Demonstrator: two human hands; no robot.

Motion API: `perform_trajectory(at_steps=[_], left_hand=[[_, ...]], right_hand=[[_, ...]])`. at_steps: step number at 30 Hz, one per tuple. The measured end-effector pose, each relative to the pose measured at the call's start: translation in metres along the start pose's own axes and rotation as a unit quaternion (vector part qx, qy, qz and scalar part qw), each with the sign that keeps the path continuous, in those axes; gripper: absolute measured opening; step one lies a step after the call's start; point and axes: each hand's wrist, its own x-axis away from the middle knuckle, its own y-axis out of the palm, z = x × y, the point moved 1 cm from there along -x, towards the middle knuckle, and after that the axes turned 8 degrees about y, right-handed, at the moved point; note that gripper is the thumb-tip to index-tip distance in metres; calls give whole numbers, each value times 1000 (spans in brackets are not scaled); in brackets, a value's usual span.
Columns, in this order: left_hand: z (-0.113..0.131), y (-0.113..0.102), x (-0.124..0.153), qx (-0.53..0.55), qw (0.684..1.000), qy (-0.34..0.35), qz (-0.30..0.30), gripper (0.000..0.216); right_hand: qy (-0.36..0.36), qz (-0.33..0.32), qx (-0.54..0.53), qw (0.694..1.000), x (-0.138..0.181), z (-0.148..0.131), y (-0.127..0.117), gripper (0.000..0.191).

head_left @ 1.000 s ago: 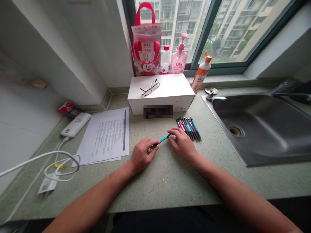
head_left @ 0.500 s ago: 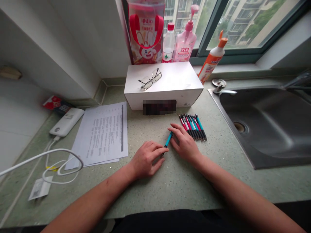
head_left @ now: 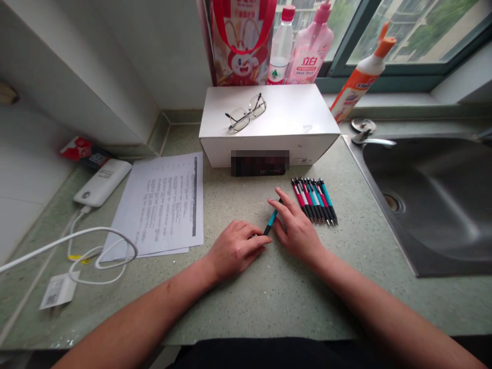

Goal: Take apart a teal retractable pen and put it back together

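Note:
A teal ballpoint pen [head_left: 272, 218] with a black grip slants just above the counter between my two hands. My left hand [head_left: 237, 249] is closed around its lower, black end, with the tip hidden by the fingers. At the upper end my right hand [head_left: 299, 229] has the pen between thumb and fingers, the index finger stretched out past it. Right of that hand, several red, white and teal pens [head_left: 314, 201] lie side by side in a slanted row, tips toward me.
A white box [head_left: 269, 115] bearing eyeglasses [head_left: 246, 114] stands behind, a blurred-out dark item [head_left: 259, 164] at its front. Printed sheets [head_left: 161, 205], a power bank [head_left: 103, 182] and a white cable [head_left: 103, 230] lie left. A steel sink [head_left: 409, 246] is right. Bottles [head_left: 280, 46] line the window.
The camera view has tilted down and come closer. My left hand has closed further over the pen's grip end; my right hand stays at its upper end. The row of pens is unchanged.

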Motion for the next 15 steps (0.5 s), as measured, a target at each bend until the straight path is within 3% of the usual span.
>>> perform_trajectory(at_steps=[8,15], left_hand=[[1,4,-2,-21,1000,3,9,27],[8,12,-8,-69,997,28,4,25]], right_hand=[[-4,32,31,999,5,-1,-1,45],[-62,102,49,992,8,-9,-25,45]])
